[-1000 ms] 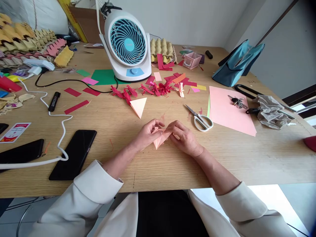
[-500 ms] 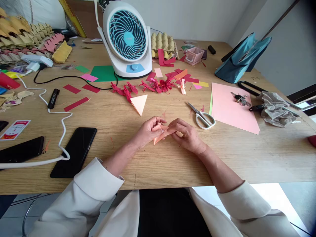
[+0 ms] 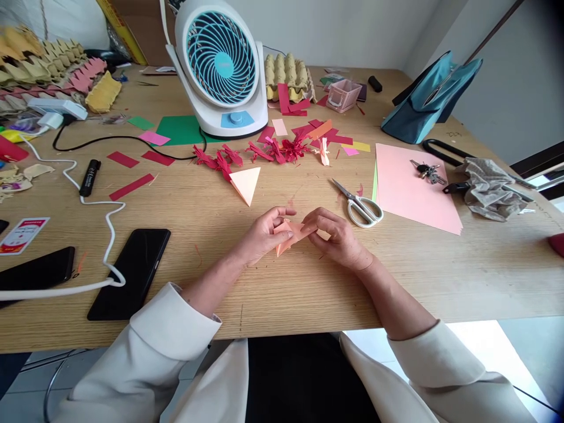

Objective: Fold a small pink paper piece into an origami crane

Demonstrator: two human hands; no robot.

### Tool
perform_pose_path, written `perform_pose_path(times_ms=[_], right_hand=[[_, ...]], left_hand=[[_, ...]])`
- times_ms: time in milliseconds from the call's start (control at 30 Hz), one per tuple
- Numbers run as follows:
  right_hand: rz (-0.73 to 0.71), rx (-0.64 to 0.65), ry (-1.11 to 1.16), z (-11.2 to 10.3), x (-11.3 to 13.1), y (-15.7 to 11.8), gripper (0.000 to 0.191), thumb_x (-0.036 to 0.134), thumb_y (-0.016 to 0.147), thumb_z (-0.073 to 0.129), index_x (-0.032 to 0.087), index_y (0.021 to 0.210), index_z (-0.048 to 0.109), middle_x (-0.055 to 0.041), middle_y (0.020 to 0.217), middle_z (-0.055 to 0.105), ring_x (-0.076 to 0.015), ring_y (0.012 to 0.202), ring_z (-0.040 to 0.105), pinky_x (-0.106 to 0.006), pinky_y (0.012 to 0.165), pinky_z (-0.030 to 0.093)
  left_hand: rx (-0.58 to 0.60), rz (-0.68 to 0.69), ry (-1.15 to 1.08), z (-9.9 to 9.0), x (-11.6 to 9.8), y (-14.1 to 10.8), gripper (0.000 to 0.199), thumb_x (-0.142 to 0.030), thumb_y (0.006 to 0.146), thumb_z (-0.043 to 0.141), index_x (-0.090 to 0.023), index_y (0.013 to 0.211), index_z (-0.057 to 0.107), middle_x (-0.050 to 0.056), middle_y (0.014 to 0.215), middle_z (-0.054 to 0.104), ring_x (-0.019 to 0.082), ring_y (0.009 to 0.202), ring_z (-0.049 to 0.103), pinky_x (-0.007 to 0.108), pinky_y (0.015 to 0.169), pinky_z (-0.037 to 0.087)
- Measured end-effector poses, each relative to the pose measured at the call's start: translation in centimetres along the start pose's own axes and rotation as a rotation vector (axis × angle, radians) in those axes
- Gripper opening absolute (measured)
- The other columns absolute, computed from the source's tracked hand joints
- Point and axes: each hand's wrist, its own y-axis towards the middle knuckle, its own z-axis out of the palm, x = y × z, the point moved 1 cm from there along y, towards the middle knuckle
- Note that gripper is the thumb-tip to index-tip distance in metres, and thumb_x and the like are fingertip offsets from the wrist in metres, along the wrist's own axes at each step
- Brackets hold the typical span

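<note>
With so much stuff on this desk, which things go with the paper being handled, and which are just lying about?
Likely part of it:
- folded peach paper, held in both hands
- pale folded triangle
- scissors
- pink sheet
- crinkled red pieces

Probably just lying about:
- fan
- keys
- blue bag
- phone nearest the left sleeve

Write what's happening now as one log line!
left hand: holds folded paper | right hand: holds same paper | scissors: near pink sheet | keys: on pink sheet
</note>
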Motion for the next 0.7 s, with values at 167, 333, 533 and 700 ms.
perform_pose_path(times_ms=[167, 333, 533, 700], right_hand=[[-0.003, 0.033, 0.001, 0.1, 0.1, 0.1, 0.017, 0.007, 0.090, 0.052, 0.019, 0.095, 0.063, -0.0073, 0.097, 0.061, -0.0176, 0.091, 0.062, -0.033, 0.079, 0.052], [0.009, 0.099, 0.036, 0.3, 0.3, 0.0, 0.020, 0.007, 0.091, 0.052, 0.020, 0.098, 0.065, -0.0073, 0.098, 0.062, -0.0167, 0.091, 0.063, -0.032, 0.079, 0.053], [0.061, 0.097, 0.067, 0.7, 0.0, -0.2, 0.016, 0.008, 0.090, 0.055, 0.020, 0.094, 0.065, -0.0060, 0.093, 0.063, -0.0153, 0.084, 0.064, -0.029, 0.076, 0.053], [0.075, 0.123, 0.090, 1.0, 0.1, -0.2, 0.022, 0.004, 0.085, 0.058, 0.021, 0.095, 0.067, -0.0052, 0.094, 0.064, -0.0154, 0.087, 0.065, -0.030, 0.080, 0.053]], left_hand=[[0.008, -0.018, -0.014, 0.1, 0.1, -0.1, 0.047, -0.016, 0.077, 0.065, -0.015, 0.122, 0.050, 0.002, 0.089, 0.064, 0.010, 0.071, 0.062, 0.022, 0.063, 0.051], [0.021, -0.039, -0.030, 0.3, 0.5, 0.0, 0.047, -0.018, 0.076, 0.063, -0.019, 0.121, 0.049, 0.003, 0.097, 0.062, 0.014, 0.073, 0.065, 0.026, 0.059, 0.056], [0.024, 0.002, 0.119, -0.1, 1.3, 0.2, 0.047, -0.012, 0.076, 0.055, -0.018, 0.122, 0.048, -0.002, 0.081, 0.059, 0.007, 0.054, 0.056, 0.019, 0.048, 0.043], [-0.006, -0.001, 0.116, -0.1, 1.7, 0.4, 0.048, -0.011, 0.071, 0.054, -0.016, 0.119, 0.049, -0.002, 0.082, 0.059, 0.007, 0.053, 0.055, 0.019, 0.047, 0.043]])
